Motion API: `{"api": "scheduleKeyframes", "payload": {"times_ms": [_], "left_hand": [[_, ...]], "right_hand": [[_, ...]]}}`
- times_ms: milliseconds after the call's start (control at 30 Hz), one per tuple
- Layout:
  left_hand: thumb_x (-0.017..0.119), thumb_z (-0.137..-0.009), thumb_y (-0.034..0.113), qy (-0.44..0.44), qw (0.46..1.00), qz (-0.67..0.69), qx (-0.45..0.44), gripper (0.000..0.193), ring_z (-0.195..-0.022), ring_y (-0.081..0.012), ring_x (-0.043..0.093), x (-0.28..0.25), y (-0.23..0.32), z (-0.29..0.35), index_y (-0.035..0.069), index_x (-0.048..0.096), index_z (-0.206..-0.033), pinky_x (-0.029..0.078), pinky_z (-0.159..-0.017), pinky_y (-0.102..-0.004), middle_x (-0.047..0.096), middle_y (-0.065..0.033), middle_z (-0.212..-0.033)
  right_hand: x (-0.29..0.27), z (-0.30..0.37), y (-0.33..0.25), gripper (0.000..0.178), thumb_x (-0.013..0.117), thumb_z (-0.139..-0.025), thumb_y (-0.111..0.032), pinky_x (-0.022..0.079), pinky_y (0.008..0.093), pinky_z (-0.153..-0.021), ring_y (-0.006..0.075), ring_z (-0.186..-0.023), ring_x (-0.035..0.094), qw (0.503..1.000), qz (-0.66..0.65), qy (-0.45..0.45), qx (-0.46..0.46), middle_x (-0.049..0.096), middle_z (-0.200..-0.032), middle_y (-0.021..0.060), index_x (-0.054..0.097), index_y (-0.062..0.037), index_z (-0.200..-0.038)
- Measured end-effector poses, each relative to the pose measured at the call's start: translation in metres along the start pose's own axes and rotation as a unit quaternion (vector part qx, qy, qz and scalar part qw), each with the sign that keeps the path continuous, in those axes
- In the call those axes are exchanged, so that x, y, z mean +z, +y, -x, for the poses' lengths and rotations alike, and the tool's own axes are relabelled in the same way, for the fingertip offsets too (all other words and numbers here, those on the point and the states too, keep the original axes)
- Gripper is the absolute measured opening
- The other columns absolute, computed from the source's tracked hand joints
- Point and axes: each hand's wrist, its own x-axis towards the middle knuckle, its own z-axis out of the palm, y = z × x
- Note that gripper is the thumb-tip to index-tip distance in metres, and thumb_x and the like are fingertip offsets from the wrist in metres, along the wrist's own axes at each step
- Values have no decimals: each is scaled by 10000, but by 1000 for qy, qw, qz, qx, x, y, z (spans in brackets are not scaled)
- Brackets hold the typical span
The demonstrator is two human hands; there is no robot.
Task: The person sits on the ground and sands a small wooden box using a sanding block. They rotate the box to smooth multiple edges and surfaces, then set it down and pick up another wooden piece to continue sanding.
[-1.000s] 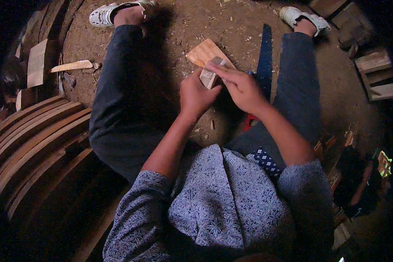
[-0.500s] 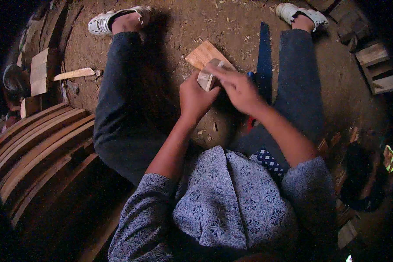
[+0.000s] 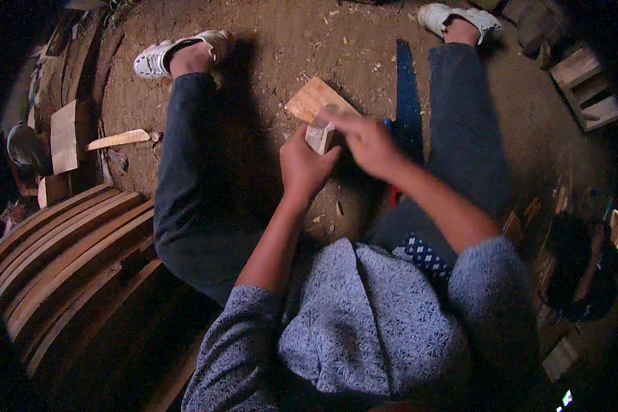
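At upper centre, the left hand [image 3: 303, 165] gripped a pale wooden block [image 3: 318, 139]; the right hand [image 3: 373, 145], grip unclear, seemingly rubbed, needing steadiness.

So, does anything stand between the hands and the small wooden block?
Nothing visible does: the left hand grips the small wooden block directly, and the right hand is at its far end, although motion blur hides the exact contact. The blue-bladed handsaw lies to the block's right, not in between.
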Motion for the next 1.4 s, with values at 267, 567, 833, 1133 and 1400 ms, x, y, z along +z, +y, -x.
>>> {"api": "scheduleKeyframes", "payload": {"times_ms": [267,567,833,1133,1400], "left_hand": [[765,-607,180,14,1000,-1,-25,394,-830,-348,645,1,-3,6,9,619,-929,518,-707,-383,656,-205,-836],[754,-607,194,0,1000,21,-23,387,-819,-357,642,3,-4,4,19,622,-926,512,-702,-395,655,-202,-834],[760,-599,207,-9,1000,9,-19,398,-806,-361,640,1,-1,3,22,621,-922,512,-693,-413,650,-208,-827],[774,-589,206,-17,999,-10,-38,425,-813,-362,640,1,0,3,22,618,-939,516,-701,-408,652,-206,-834],[781,-587,213,-25,998,-29,-41,415,-801,-367,638,2,8,4,16,610,-910,514,-693,-407,647,-216,-813]], "right_hand": [[-3,1,-22,507,368,-822,77,343,319,-1031,254,-1220,481,999,16,-26,-28,496,-1305,171,508,-78,-1285],[0,3,-14,550,341,-794,110,321,322,-1048,262,-1246,453,999,18,-16,-29,515,-1294,171,480,-53,-1300],[-8,-2,4,535,370,-811,97,313,304,-1045,245,-1247,455,997,-17,-52,57,496,-1318,159,502,-91,-1294],[-19,-21,9,497,389,-836,77,289,305,-1064,230,-1258,439,994,-2,-73,82,492,-1327,144,496,-83,-1294],[-22,-13,33,482,373,-823,61,365,332,-1017,263,-1191,508,997,-31,-50,54,529,-1275,155,529,-74,-1258]]}}
